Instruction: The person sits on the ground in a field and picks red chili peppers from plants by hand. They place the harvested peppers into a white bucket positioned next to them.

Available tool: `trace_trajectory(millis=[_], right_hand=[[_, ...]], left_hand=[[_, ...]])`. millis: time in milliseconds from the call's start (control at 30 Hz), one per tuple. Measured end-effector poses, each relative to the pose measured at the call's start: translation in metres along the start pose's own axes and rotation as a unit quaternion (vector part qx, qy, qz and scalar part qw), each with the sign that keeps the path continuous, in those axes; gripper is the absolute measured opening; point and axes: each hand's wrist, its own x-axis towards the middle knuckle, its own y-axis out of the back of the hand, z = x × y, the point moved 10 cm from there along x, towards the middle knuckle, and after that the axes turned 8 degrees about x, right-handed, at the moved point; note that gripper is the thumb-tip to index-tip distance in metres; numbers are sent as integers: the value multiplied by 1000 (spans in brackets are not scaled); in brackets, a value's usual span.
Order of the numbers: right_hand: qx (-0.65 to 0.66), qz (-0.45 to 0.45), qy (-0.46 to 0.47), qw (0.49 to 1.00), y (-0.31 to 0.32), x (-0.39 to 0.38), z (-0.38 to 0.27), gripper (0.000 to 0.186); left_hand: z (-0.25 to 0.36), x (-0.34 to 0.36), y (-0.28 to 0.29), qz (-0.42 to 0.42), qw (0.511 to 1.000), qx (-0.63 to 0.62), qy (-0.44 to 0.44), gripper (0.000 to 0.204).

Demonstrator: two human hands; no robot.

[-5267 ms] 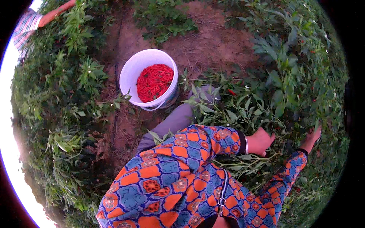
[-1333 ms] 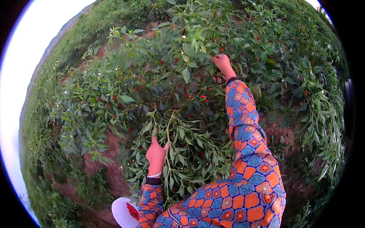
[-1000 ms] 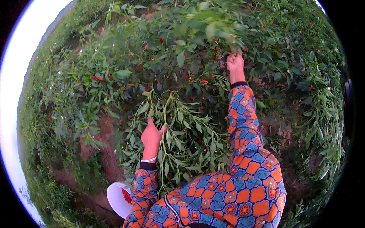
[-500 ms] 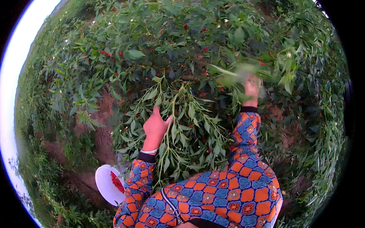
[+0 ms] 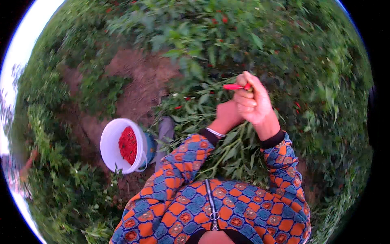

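Observation:
My right hand is closed, with a red chili pepper sticking out of its fist to the left between thumb and fingers. Any further peppers inside the palm are hidden. Close beside it, lower and to the left, is my left hand; its fingers are covered by the right hand and the leaves. Beneath both hands spreads a bent-over green chili plant with narrow leaves. To the left stands a white bucket, partly filled with red chili peppers.
Dense chili bushes with scattered red fruit surround me on the far side and to the right. Brown bare soil shows between rows at the left. A grey trouser leg or boot is beside the bucket.
My right hand has come back from the foliage at the right and now shows a red chili. My left hand has moved next to it. The view has swung left, bringing the bucket further in.

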Motion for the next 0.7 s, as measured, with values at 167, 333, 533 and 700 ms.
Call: trace_trajectory(millis=[167, 333, 533, 700], right_hand=[[-191, 25, -269, 944, 1, 114, 215, 13], [-696, -137, -116, 695, -14, 183, 289, 42], [-849, -9, 329, 413, -75, 64, -10, 20], [-866, 460, 90, 175, 119, -172, -279, 45]], left_hand=[[45, -14, 47, -140, 977, 148, 60, 80], [66, 1, 44, -136, 977, 167, 6, 78], [4, 8, 56, -130, 981, 115, 87, 86], [54, 35, 55, -98, 957, 274, 5, 87]])
